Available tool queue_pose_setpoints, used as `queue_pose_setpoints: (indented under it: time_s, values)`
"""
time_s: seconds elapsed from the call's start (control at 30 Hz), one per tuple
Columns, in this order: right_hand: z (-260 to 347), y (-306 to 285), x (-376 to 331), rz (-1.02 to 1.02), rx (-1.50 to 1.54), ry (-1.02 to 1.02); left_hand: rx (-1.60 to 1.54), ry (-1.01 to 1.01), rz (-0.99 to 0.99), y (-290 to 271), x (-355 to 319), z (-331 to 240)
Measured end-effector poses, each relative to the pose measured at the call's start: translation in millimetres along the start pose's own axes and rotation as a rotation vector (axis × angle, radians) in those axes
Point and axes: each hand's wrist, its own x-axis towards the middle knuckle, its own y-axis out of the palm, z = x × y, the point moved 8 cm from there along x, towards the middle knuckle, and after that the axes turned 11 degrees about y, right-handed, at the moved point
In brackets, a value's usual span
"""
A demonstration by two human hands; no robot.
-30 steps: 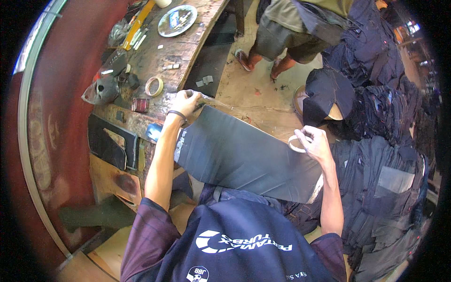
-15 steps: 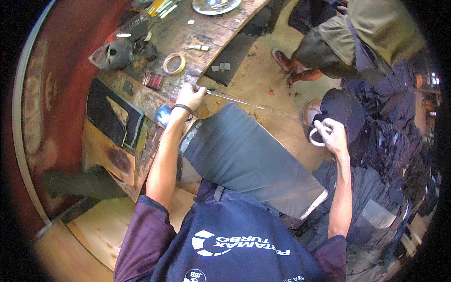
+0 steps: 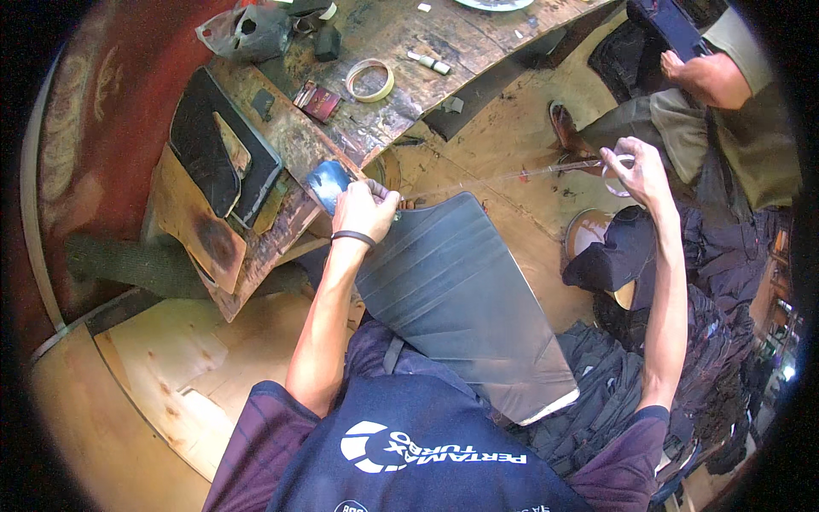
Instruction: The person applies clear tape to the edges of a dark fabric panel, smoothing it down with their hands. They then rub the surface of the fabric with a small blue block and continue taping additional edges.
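Note:
A dark grey sheet-covered board (image 3: pixel 465 294) lies slanted across my lap, its surface wrinkled and a pale edge showing at the lower right corner. At its upper left corner, my left hand (image 3: pixel 365 209) pinches the end of a clear tape strip (image 3: pixel 503 177). The strip runs taut through the air above the board's far edge to a tape roll (image 3: pixel 616 179). My right hand (image 3: pixel 641 171) grips that roll, raised at the right and apart from the board. A shiny blue rounded object (image 3: pixel 328 185) sits right beside my left hand.
The stained wooden bench (image 3: pixel 388 128) at the far left bears another tape roll (image 3: pixel 369 82), a small white tube (image 3: pixel 428 63), a red pack (image 3: pixel 317 101), a plastic bag (image 3: pixel 247 34) and black panels (image 3: pixel 205 128). Dark cloth (image 3: pixel 699 299) is heaped at right, near another person's leg (image 3: pixel 674 124).
My left hand has come down to the board's upper left corner with the tape end. My right hand has gone up and rightward with the roll. The whole view has shifted.

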Motion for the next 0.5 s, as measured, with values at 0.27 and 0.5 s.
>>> queue_pose_setpoints:
  time_s: [0.27, 0.5]
  values:
    - [21.6, -2.1, 20.6, -0.041, -0.094, -0.112, 0.051, 0.065, -0.046, 6.4, -18.9, -14.3]
    - [23.9, 2.4, 14.8, -0.046, -0.132, -0.142, 0.064, 0.133, -0.046, 1.9, -20.5, -20.4]
